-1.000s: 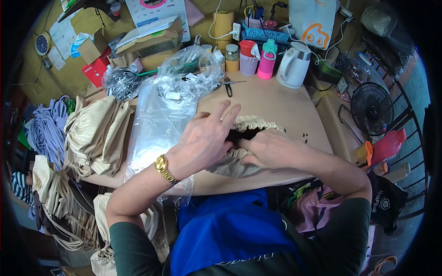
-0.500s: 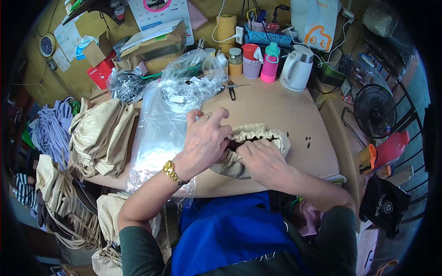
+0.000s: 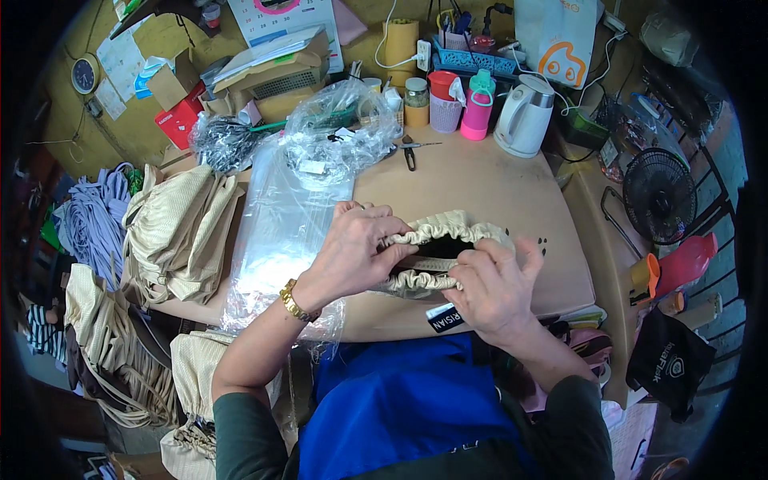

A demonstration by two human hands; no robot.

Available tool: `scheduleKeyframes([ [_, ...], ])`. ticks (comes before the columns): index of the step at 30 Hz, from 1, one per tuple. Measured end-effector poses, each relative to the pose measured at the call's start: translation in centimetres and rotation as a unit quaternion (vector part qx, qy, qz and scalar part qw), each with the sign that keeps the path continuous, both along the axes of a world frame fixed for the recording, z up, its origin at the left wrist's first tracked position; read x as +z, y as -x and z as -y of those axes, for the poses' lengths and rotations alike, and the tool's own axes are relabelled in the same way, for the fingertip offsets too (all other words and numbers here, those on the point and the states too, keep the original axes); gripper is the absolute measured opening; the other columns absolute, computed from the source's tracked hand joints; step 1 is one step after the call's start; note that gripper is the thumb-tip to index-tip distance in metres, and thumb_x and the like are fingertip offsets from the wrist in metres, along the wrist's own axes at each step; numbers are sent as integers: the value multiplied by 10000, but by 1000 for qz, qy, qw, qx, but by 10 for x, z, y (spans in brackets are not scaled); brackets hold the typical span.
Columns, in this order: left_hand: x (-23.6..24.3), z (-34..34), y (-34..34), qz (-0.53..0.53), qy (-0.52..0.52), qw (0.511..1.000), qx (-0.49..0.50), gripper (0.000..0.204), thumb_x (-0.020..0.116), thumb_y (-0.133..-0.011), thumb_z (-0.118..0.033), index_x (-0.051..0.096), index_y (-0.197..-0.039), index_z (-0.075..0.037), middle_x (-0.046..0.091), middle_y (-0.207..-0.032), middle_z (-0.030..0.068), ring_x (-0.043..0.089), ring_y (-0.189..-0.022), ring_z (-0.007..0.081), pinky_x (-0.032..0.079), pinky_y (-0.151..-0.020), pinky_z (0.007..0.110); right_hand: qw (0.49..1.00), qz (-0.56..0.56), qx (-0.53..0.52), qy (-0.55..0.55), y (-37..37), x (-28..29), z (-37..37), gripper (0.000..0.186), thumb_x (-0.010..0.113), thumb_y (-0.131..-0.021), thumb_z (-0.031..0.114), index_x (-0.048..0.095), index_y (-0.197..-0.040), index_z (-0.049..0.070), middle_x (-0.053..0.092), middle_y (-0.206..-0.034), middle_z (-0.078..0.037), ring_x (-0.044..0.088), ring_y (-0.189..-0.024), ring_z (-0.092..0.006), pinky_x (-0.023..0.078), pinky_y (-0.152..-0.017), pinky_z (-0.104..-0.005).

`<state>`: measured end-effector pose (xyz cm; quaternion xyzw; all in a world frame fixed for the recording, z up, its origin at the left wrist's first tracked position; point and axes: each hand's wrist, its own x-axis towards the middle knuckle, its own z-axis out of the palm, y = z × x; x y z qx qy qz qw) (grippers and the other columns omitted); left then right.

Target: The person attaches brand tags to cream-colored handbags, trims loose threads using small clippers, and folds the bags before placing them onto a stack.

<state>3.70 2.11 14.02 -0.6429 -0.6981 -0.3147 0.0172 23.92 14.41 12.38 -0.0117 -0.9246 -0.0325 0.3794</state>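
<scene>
A cream woven bag (image 3: 452,222) with a gathered, elastic-looking rim lies on the tan table in front of me. Its mouth faces up and shows a dark inside with a cream strip across it. My left hand (image 3: 346,256) pinches the left end of that rim between thumb and fingers. At the right end, my right hand (image 3: 496,292) has its fingers closed on the gathered edge. A black and white label (image 3: 445,318) sticks out below the bag, beside my right hand. The bag's underside is mostly hidden.
Clear plastic bags (image 3: 284,208) lie left of the bag. Beyond them is a small dark-handled tool (image 3: 410,154). A white kettle (image 3: 524,116) and a pink bottle (image 3: 478,108) stand at the back. Folded cream bags (image 3: 176,232) pile up at the left; a black fan (image 3: 660,196) stands right.
My right hand has come out of the bag's mouth and gripped its right rim. My left hand has lowered onto the left rim. The mouth is wider and the label has come into view.
</scene>
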Motion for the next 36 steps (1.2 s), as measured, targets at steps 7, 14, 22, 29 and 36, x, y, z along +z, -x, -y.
scheduleKeyframes([
  [7, 0, 1, -9, 8, 23, 999, -49, 153, 732, -807, -171, 727, -913, -60, 589, -744, 68, 575, -771, 241, 348, -802, 362, 987, -2, 127, 96, 7, -11, -22, 258, 766, -649, 66, 673, -889, 73, 625, -988, -35, 584, -969, -219, 347, -1062, -588],
  [14, 4, 3, -18, -14, -7, 995, -95, 167, 727, -778, -143, 725, -928, -70, 562, -732, 57, 568, -743, 236, 349, -793, 364, 977, -120, 134, 116, 16, -21, -17, 262, 784, -646, 37, 690, -887, 80, 634, -929, -39, 614, -841, -213, 423, -1011, -527],
  [22, 1, 8, -11, 35, 24, 990, -134, 143, 675, -847, -163, 703, -919, -42, 544, -720, 91, 564, -719, 276, 388, -783, 382, 971, -132, 142, 142, 27, -19, -12, 247, 785, -606, -23, 671, -807, 61, 616, -851, -54, 612, -805, -223, 476, -953, -494],
  [29, -15, 9, 23, 474, 148, 850, -177, 530, 427, -1043, -442, 659, -1076, 33, 657, -915, 68, 573, -916, 131, 448, -831, 288, 987, -116, 104, 49, 28, -19, -10, 237, 785, -617, 46, 659, -817, 67, 609, -873, -43, 589, -808, -232, 449, -922, -436],
  [36, 9, 30, 16, 83, 4, 972, -219, 638, 759, -800, -484, 580, -1206, -26, 578, -1247, 134, 577, -1118, 296, 457, -961, 419, 997, 38, 37, 53, 17, 3, -33, 322, 845, -629, 180, 645, -840, 42, 565, -1200, -115, 557, -1044, -298, 436, -915, -436],
])
